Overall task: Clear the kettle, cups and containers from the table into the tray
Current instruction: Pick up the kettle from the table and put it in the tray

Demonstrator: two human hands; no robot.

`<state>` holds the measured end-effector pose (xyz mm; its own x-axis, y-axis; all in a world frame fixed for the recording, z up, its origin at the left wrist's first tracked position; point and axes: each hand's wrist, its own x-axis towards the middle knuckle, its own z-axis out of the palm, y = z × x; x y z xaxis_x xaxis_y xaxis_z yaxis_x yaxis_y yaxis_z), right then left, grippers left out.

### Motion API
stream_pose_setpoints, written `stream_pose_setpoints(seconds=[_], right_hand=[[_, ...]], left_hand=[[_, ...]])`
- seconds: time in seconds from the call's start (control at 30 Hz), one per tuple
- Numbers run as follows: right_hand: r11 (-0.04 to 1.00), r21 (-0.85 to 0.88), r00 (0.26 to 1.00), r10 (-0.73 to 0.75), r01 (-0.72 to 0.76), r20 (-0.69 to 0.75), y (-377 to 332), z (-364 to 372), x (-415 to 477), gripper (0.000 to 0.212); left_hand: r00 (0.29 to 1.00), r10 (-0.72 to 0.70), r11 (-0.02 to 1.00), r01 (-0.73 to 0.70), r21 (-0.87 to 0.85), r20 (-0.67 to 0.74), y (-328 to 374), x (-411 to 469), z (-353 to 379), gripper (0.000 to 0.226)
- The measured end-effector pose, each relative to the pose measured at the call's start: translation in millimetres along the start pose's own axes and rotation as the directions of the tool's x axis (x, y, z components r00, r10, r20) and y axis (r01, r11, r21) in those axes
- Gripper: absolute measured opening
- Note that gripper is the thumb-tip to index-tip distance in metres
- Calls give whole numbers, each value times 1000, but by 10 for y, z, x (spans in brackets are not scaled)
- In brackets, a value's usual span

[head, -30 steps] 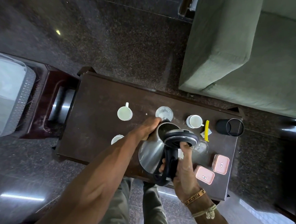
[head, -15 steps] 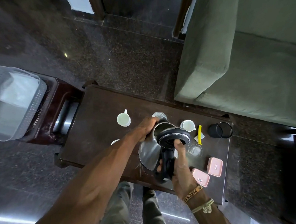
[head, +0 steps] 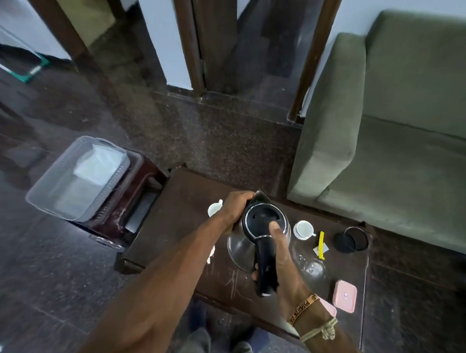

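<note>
- Dark speckled stone floor surrounds a low brown worktop [head: 175, 227], with a green sofa [head: 389, 157] at 1 o'clock and door frames beyond.
- Your kettle [head: 259, 218] is near the worktop's middle, lid down. I cannot tell whether its base rests on the wood or is just clear of it.
- Your right hand [head: 284, 262] has its fingers wrapped round the black handle on the kettle's 6 o'clock side, with the thumb pressing the lid.
- Your left hand [head: 234, 207] cups the steel body beside the spout at 10 o'clock, fingers curled round it.
- Expect a rigid body with smooth, slippery walls. Any water inside is hidden, so treat it as heavy.
- Carry it by the handle, steady the wall with the other hand, and keep it upright.
- Your tray [head: 58, 170] waits well apart at 9 o'clock on a dark stool [head: 133, 211], with a pale sheet lying in it.
- One white cup [head: 303, 230] stands just beside the kettle at 3 o'clock, another [head: 214, 208] at 9 o'clock.
- A pink container [head: 345, 295] lies at 4 o'clock. These look light, and the cups breakable.
- No brand shows on the kettle. The lettering on your orange wristband [head: 302, 309] and the mark on the container lid are too small to read.
</note>
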<state>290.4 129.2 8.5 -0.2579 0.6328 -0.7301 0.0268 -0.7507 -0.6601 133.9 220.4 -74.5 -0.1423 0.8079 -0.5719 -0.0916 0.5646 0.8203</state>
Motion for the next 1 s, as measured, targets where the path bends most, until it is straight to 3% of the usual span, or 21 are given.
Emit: stream_pose_setpoints(seconds=[0.3,0.4,0.53,0.7,0.77,0.9,1.0], right_hand=[[999,-26,988,-42,46,152,51,648,-416,61],[987,-123,978,-82,106,191,155,1003,-532,67],[964,-229,976,-92,137,200,385,1585,-658,75],[894,-420,973,-62,153,224,803,2379,-796,41],[858,-482,970,-68,176,232,974,2685,-800,36],[785,-573,954,-75,236,291,1174,3266,-768,33],[712,-646,945,-75,275,320,1234,3603,-601,30]], left_hand=[[985,109,993,-115,-36,-135,167,-588,-784,25],[975,124,990,-134,-44,-183,115,-828,-1199,35],[959,133,978,-167,-121,-251,-2,-1270,-1824,30],[925,93,963,-177,-202,-369,-342,-1779,-2719,42],[921,77,958,-174,-227,-382,-450,-1967,-3054,47],[892,78,948,-206,-245,-446,-578,-2264,-3668,26],[863,54,928,-229,-294,-502,-641,-2366,-4029,25]])
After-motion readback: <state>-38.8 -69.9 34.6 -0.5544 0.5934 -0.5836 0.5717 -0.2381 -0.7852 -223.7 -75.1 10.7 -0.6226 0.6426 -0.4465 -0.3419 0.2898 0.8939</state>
